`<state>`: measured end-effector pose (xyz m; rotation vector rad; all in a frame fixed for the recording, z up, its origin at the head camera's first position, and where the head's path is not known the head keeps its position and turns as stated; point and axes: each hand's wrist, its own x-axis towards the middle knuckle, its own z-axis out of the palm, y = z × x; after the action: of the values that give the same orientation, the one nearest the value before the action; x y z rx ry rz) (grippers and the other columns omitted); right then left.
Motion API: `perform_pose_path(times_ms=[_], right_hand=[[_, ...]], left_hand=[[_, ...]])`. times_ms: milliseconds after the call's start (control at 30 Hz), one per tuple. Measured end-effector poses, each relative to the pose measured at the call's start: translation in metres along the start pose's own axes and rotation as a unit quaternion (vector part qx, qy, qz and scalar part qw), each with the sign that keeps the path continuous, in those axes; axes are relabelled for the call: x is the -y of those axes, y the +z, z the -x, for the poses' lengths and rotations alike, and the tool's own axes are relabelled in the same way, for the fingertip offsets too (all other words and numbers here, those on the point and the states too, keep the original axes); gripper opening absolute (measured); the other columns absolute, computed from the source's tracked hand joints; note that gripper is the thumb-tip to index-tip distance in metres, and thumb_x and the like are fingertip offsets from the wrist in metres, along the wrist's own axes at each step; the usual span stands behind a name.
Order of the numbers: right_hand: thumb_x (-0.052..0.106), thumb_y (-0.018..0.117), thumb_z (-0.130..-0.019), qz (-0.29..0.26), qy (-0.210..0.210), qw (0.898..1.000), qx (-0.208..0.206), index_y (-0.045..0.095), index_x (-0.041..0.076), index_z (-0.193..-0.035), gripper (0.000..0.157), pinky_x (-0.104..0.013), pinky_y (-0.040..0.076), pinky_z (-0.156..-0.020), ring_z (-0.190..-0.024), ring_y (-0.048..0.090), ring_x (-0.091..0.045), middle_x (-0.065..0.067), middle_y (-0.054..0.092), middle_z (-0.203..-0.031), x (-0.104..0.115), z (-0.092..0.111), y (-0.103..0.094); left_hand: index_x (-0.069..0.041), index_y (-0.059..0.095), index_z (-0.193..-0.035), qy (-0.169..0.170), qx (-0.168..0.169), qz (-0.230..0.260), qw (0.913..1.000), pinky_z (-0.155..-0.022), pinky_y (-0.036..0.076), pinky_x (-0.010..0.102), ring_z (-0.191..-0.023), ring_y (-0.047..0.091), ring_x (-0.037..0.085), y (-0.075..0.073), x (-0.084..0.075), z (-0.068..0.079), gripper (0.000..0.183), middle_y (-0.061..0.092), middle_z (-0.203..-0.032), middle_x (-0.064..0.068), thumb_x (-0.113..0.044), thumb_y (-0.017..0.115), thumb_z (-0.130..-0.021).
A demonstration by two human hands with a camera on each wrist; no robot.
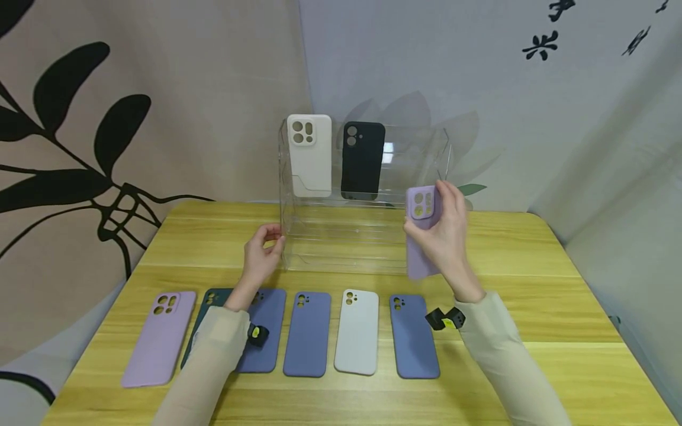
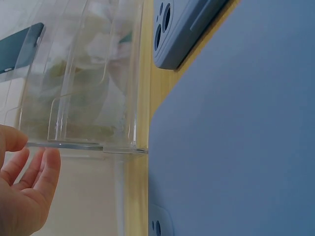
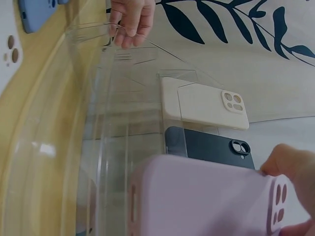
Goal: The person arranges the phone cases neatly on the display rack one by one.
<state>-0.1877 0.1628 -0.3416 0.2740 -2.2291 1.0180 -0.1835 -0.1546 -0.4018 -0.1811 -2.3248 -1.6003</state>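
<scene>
In the head view my right hand [image 1: 450,228] grips a lilac phone case [image 1: 421,254] by its two long edges, thumb on one side and fingers on the other. The case is upright in front of the right end of a clear tiered display stand [image 1: 341,236]. My left hand [image 1: 262,254] pinches the stand's left side edge, as the left wrist view also shows with the thumb and fingers [image 2: 48,172] around that edge. On the stand's upper tier lean a white phone case [image 1: 311,165] and a black phone case [image 1: 363,160].
Along the table's front lie another lilac case [image 1: 158,340], a dark green case [image 1: 205,307] partly under the left arm, several blue cases [image 1: 307,334] and a pale grey-white case [image 1: 357,331]. Behind the stand hangs a light cloth [image 1: 213,89] with dark leaf prints.
</scene>
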Motion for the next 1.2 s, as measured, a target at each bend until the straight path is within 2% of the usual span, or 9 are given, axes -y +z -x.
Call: perform_pose_path(times_ms=[133, 433, 700, 1000, 1067, 1200], right_hand=[[0.012, 0.074, -0.066, -0.011, -0.015, 1.000, -0.018, 0.044, -0.010, -0.131, 0.075, -0.049, 0.036, -0.096, -0.118, 0.041, -0.037, -0.026, 0.041, -0.131, 0.004, -0.010, 0.004], [0.011, 0.075, -0.067, -0.038, -0.041, 0.997, -0.049, 0.041, -0.008, -0.134, 0.077, -0.039, 0.032, -0.104, -0.124, 0.037, -0.029, -0.024, 0.038, -0.135, 0.017, -0.041, 0.011], [0.014, 0.073, -0.070, -0.031, -0.068, 0.994, -0.083, 0.039, -0.010, -0.134, 0.077, -0.030, 0.028, -0.106, -0.125, 0.036, -0.025, -0.024, 0.038, -0.134, 0.019, -0.073, 0.018], [0.015, 0.074, -0.069, -0.031, -0.059, 0.991, -0.119, 0.040, -0.006, -0.135, 0.077, -0.023, 0.026, -0.105, -0.124, 0.036, -0.018, -0.018, 0.038, -0.136, 0.024, -0.105, 0.023], [0.015, 0.075, -0.069, -0.036, -0.044, 0.991, -0.118, 0.040, -0.004, -0.136, 0.077, -0.021, 0.025, -0.105, -0.125, 0.034, -0.015, -0.014, 0.037, -0.138, 0.026, -0.111, 0.024], [0.017, 0.073, -0.071, -0.035, -0.049, 0.990, -0.124, 0.039, -0.005, -0.136, 0.077, -0.022, 0.026, -0.104, -0.125, 0.032, -0.017, -0.017, 0.036, -0.138, 0.026, -0.121, 0.026]], left_hand=[[0.018, 0.053, -0.108, 0.001, 0.002, -0.005, 1.0000, -0.073, 0.049, 0.020, -0.098, 0.057, 0.040, 0.000, 0.000, 0.000, 0.022, 0.057, -0.102, 0.030, 0.009, 0.055, -0.088], [0.017, 0.053, -0.108, 0.000, 0.001, -0.007, 1.0000, -0.073, 0.048, 0.020, -0.098, 0.057, 0.040, 0.000, 0.000, 0.000, 0.021, 0.057, -0.102, 0.030, 0.009, 0.055, -0.088], [0.018, 0.053, -0.108, 0.003, 0.004, -0.011, 0.9999, -0.073, 0.048, 0.022, -0.098, 0.057, 0.040, 0.000, 0.001, 0.000, 0.022, 0.058, -0.103, 0.030, 0.009, 0.055, -0.088], [0.018, 0.053, -0.108, 0.002, 0.005, -0.009, 0.9999, -0.073, 0.048, 0.020, -0.098, 0.057, 0.039, 0.000, 0.001, 0.000, 0.022, 0.057, -0.103, 0.031, 0.010, 0.055, -0.088], [0.018, 0.053, -0.109, 0.000, 0.004, -0.010, 0.9999, -0.074, 0.049, 0.022, -0.098, 0.057, 0.039, 0.000, 0.001, 0.000, 0.022, 0.058, -0.103, 0.030, 0.009, 0.055, -0.088], [0.018, 0.053, -0.109, -0.002, 0.004, -0.014, 0.9999, -0.076, 0.051, 0.029, -0.098, 0.057, 0.039, 0.000, 0.000, 0.000, 0.023, 0.058, -0.104, 0.030, 0.009, 0.055, -0.088]])
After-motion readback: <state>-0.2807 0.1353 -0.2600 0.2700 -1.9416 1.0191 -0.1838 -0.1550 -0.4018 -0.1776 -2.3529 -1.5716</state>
